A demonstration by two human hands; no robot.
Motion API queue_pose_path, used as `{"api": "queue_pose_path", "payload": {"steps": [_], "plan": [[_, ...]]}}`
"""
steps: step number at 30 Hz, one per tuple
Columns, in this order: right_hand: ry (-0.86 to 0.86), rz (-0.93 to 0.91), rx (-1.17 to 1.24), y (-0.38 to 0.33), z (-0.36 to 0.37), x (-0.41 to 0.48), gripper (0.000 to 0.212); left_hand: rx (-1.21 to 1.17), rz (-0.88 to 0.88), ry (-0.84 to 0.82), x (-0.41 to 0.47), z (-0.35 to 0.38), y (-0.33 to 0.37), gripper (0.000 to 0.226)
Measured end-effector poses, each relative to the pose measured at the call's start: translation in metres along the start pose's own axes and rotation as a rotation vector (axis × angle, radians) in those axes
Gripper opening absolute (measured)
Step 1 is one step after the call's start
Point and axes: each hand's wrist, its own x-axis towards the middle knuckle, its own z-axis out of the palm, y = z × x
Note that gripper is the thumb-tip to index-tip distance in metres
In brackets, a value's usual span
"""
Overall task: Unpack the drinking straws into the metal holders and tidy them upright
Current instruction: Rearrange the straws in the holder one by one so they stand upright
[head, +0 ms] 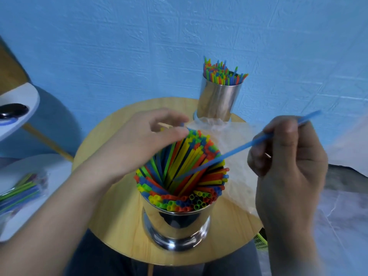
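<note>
A steel near holder (177,222) stands on a round wooden table (119,226), packed with red, yellow, green and blue straws (185,168) that lean and fan around a hollow in the middle.

The person's left hand (139,140) reaches over the holder's far-left rim. Its fingers are loosely bent and the thumb touches the straw tips there, clasping none.

The right hand (286,156), to the holder's right and above it, pinches a single blue straw (229,154) between thumb and curled fingers. That straw slants down, and its lower end lies in the hollow among the others.

Behind the holder and to its right, at the table's back edge, stands a far holder (218,98), also steel. Its own straws (221,73) are upright and uneven in height.

A crumpled clear wrapper (229,134) lies on the table between the two holders and spreads off to the right.

To the holder's left, off the table, a packet (20,192) of straws lies on a white top (49,166).

A textured blue wall (139,46) closes the room behind the table. The person's dark trousers (99,255) show below the table's front edge.
</note>
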Motion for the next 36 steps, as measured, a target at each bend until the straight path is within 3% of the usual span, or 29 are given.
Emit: {"api": "queue_pose_path", "payload": {"steps": [4, 7, 10, 18, 22, 23, 26, 31, 33, 36], "plan": [[-0.251, -0.016, -0.280, 0.005, 0.003, -0.005, 0.026, 0.036, 0.026, 0.003, 0.001, 0.004, 0.001, 0.010], [-0.355, 0.033, -0.352, 0.008, 0.005, -0.006, 0.016, -0.001, 0.025, 0.026, 0.003, 0.004, 0.001, 0.008], [-0.358, 0.075, -0.328, 0.007, 0.005, -0.006, 0.003, -0.049, 0.010, 0.037, 0.004, 0.004, -0.001, 0.009], [-0.323, 0.047, -0.324, 0.009, 0.004, -0.004, 0.034, -0.183, -0.034, 0.058, 0.003, 0.003, 0.001, 0.011], [-0.369, 0.015, -0.385, 0.009, 0.002, -0.003, 0.007, -0.221, -0.065, 0.052, 0.003, 0.002, 0.005, 0.009], [-0.382, 0.001, -0.420, 0.009, 0.003, -0.003, 0.011, -0.219, -0.062, 0.044, 0.003, 0.001, 0.006, 0.009], [-0.407, -0.009, -0.477, 0.009, 0.003, -0.003, 0.026, -0.135, 0.006, 0.040, 0.004, -0.001, 0.010, 0.009], [-0.462, 0.018, -0.467, 0.010, 0.001, -0.003, 0.012, 0.290, 0.223, 0.210, 0.005, -0.005, 0.017, 0.016], [-0.460, 0.018, -0.452, 0.009, 0.001, -0.003, 0.014, 0.259, 0.308, 0.240, 0.006, -0.007, 0.023, 0.012], [-0.431, 0.010, -0.439, 0.009, 0.001, -0.004, 0.014, -0.008, 0.391, 0.302, 0.011, -0.011, 0.026, 0.011]]}}
